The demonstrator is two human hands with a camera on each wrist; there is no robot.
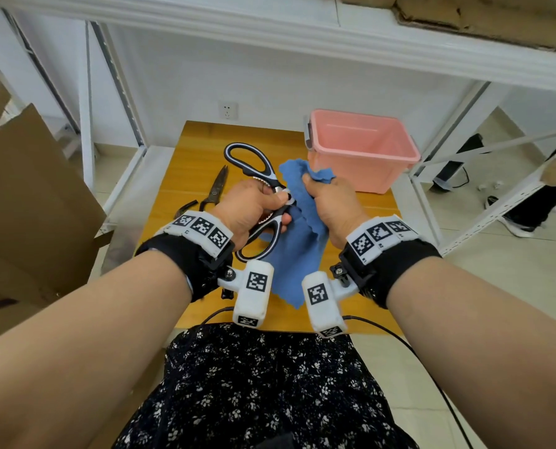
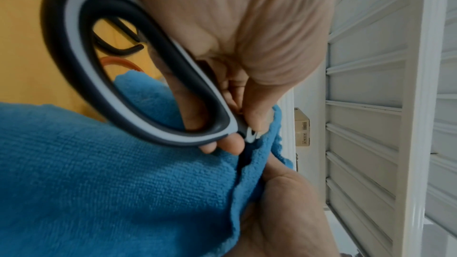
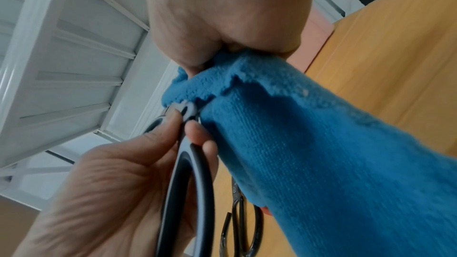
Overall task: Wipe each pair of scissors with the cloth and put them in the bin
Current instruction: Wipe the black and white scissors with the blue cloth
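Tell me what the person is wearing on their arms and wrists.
Forearms are bare, no sleeves. Each wrist wears a black strap topped by a white band of square black-and-white markers, left hand, right hand. A white marker-tagged camera block hangs under each wrist, trailing a black cable.

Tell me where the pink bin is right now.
In the head view, the pink bin stands on the wooden table's far right corner, just beyond the blue cloth.

No legible text anywhere.

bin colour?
Pink; the bin shows best in the head view, at the table's far right.
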